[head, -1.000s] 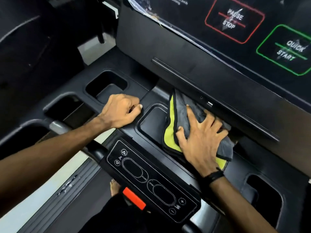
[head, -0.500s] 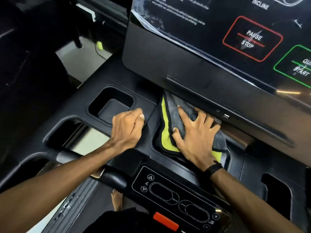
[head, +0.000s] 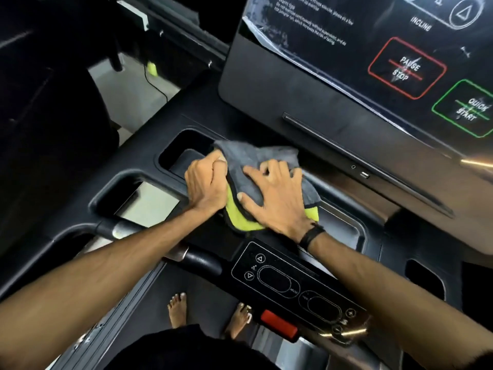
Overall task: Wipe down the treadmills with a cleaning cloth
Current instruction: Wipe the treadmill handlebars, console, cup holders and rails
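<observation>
While the right hand (head: 277, 198) lies flat with fingers spread, pinning the grey-and-yellow cloth (head: 264, 166) to the treadmill console tray (head: 344, 231), the left hand (head: 206, 182) pinches its left edge, likely to refold it.

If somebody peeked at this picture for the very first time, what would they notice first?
Probably the grey and bright yellow-green cloth in the middle, lying on the black treadmill console. The left hand grips its left edge while the right hand lies spread on top. Next come the glowing red PAUSE/STOP box and green QUICK START box at upper right, and two bare feet at the bottom.
</observation>
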`<state>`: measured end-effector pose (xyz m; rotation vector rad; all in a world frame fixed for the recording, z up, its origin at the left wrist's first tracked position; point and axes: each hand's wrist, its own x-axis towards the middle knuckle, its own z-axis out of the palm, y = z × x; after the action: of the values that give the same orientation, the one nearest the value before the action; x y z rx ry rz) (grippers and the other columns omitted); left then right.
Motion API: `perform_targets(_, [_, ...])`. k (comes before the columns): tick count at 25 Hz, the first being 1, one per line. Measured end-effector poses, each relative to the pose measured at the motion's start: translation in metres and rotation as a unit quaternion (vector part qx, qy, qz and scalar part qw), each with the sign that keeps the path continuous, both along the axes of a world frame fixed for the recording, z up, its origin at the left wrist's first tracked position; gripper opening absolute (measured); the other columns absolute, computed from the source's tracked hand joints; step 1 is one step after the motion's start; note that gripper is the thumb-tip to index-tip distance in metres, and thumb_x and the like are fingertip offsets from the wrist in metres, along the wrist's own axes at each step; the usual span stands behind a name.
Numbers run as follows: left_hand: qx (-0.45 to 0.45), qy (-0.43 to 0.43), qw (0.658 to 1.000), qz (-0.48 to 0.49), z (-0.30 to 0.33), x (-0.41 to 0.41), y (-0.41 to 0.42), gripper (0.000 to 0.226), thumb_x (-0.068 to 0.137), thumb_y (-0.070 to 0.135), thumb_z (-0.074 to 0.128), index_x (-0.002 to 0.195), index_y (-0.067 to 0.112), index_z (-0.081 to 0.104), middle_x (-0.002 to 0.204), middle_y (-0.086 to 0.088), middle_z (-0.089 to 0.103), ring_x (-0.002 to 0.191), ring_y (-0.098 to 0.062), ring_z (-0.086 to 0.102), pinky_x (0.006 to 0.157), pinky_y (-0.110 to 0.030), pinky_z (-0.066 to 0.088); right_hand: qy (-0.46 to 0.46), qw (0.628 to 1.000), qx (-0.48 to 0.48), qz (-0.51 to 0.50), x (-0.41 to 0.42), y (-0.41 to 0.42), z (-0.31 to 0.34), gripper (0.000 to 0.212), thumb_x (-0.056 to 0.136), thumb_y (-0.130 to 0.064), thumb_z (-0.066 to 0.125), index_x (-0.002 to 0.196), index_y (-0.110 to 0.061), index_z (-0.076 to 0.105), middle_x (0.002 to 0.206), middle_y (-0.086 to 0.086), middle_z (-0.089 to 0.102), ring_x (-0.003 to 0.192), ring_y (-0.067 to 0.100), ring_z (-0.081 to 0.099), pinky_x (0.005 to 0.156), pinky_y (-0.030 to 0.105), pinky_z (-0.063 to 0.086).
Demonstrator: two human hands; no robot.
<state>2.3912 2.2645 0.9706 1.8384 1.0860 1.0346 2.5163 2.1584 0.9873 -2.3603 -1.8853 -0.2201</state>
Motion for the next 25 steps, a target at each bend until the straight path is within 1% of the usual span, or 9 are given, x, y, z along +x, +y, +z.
perform_targets(3, [0.009,-0.016,1.0,-0.016,0.0,0.0,-0.001,0.03,0.078,0.027,0.031,0.058,0.009,0.045,0.052,-0.014,0.046,0.051,-0.029,0.045,0.054,-0.047,0.039,0.043,0.991,-0.035,0.121,0.025,-0.077,-0.001,0.046,0.092,-0.058,0.042,0.128,-0.031,0.048,0.099,0.0,0.049,0.089,0.019,0.042,0.078,0.043,0.033])
perform_targets(6, [0.026,-0.015,0.999,-0.034,-0.002,0.0,-0.001,0.028,0.079,0.026,0.031,0.057,0.013,0.044,0.049,-0.009,0.042,0.048,-0.027,0.042,0.054,-0.041,0.037,0.019,0.983,-0.076,0.164,0.082,-0.143,0.014,0.045,0.086,-0.052,0.047,0.125,-0.029,0.049,0.097,0.001,0.048,0.086,0.019,0.039,0.074,0.046,0.04])
perform_targets(9, [0.031,-0.007,0.999,-0.028,-0.004,0.002,-0.002,0.029,0.08,0.024,0.031,0.057,0.012,0.044,0.047,-0.005,0.039,0.045,-0.023,0.039,0.051,-0.038,0.034,0.0,0.993,-0.07,0.1,0.076,-0.11,0.016,0.047,0.078,-0.056,0.045,0.115,-0.029,0.054,0.094,0.001,0.049,0.086,0.025,0.048,0.074,0.041,0.034])
perform_targets(12, [0.042,0.021,0.998,-0.036,-0.005,0.002,-0.002,0.031,0.081,0.025,0.033,0.059,0.009,0.046,0.049,-0.009,0.041,0.048,-0.027,0.041,0.052,-0.04,0.035,0.002,0.999,-0.045,0.006,0.02,-0.035,0.007,0.06,0.079,-0.084,0.036,0.101,-0.033,0.058,0.092,-0.004,0.046,0.088,0.017,0.041,0.078,0.04,0.025])
perform_targets(14, [0.051,0.032,0.997,-0.043,-0.006,0.001,-0.001,0.031,0.081,0.027,0.033,0.059,0.01,0.046,0.05,-0.008,0.042,0.049,-0.027,0.042,0.053,-0.039,0.033,0.018,0.997,-0.038,0.065,0.017,-0.037,0.008,0.058,0.085,-0.083,0.031,0.098,-0.031,0.054,0.089,-0.006,0.042,0.085,0.013,0.035,0.079,0.043,0.03])
perform_targets(16, [0.056,0.032,0.997,-0.049,-0.008,0.0,0.0,0.029,0.081,0.027,0.033,0.058,0.014,0.046,0.049,0.001,0.039,0.048,-0.019,0.041,0.054,-0.035,0.028,0.018,0.986,-0.049,0.16,0.044,-0.09,0.008,0.048,0.097,-0.07,0.028,0.104,-0.028,0.051,0.092,-0.004,0.042,0.084,0.015,0.035,0.077,0.043,0.033])
perform_targets(19, [0.066,0.042,0.996,-0.044,-0.01,0.002,-0.003,0.031,0.082,0.025,0.034,0.058,0.011,0.048,0.047,0.006,0.035,0.045,-0.012,0.039,0.055,-0.031,0.023,0.012,0.977,-0.08,0.199,0.09,-0.165,0.016,0.053,0.101,-0.067,0.027,0.103,-0.023,0.056,0.093,-0.002,0.043,0.083,0.018,0.039,0.075,0.045,0.033])
perform_targets(22, [0.087,0.056,0.994,-0.041,-0.011,0.004,-0.004,0.033,0.084,0.025,0.033,0.06,0.008,0.048,0.047,0.003,0.035,0.044,-0.019,0.038,0.055,-0.031,0.023,0.016,0.979,-0.081,0.185,0.071,-0.12,0.015,0.049,0.099,-0.067,0.032,0.116,-0.026,0.051,0.095,-0.001,0.051,0.082,0.022,0.048,0.076,0.045,0.035])
perform_targets(25, [0.063,0.024,0.997,-0.029,-0.012,0.003,0.001,0.03,0.083,0.024,0.034,0.058,0.011,0.045,0.051,-0.006,0.043,0.05,-0.028,0.044,0.053,-0.039,0.033,0.031,0.987,-0.033,0.156,0.012,-0.034,0.009,0.058,0.092,-0.066,0.041,0.132,-0.028,0.056,0.094,0.001,0.055,0.083,0.021,0.049,0.076,0.043,0.035])
